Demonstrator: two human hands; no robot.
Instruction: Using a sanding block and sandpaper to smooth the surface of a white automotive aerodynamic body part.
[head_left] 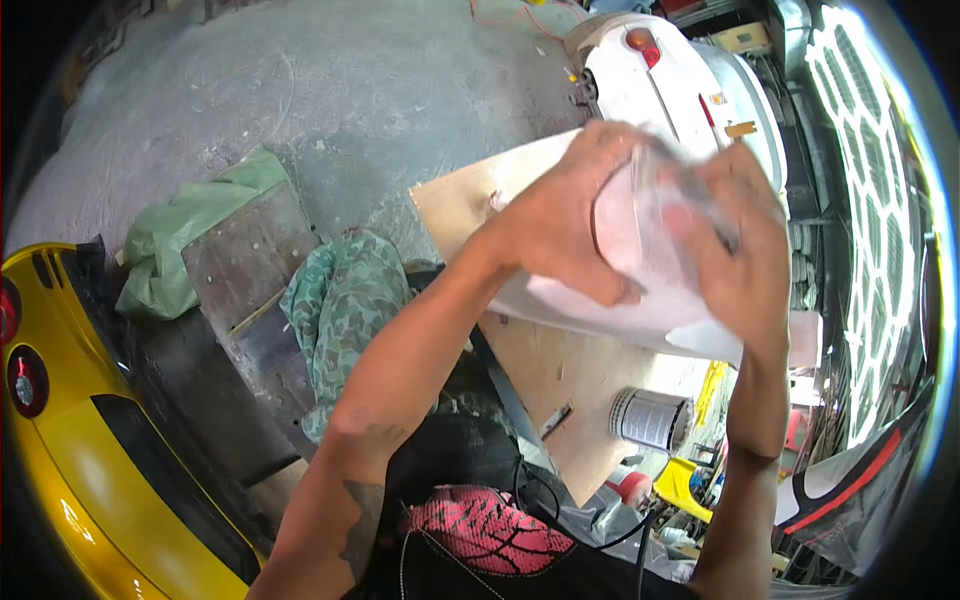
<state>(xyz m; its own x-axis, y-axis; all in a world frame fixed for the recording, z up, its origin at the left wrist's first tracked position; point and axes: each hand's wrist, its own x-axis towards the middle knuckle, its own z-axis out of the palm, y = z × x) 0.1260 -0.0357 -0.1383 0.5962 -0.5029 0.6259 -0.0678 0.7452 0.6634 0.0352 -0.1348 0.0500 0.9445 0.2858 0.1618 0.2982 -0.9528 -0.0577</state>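
Observation:
Both my hands are raised over a long, pale pink-and-white curved panel lying on the board. My left hand is closed, fingers over the top and thumb below, around a pale pink piece with a dark curved edge. Whether this piece is part of the panel or separate, I cannot tell. My right hand is beside it with bent fingers, blurred by motion. Something greyish and see-through is smeared between the two hands, and its kind does not show.
A wooden board lies under the panel, with a metal can on its right. A white car stands beyond and a yellow car at left. Camouflage cloth and a green plastic sheet lie nearby.

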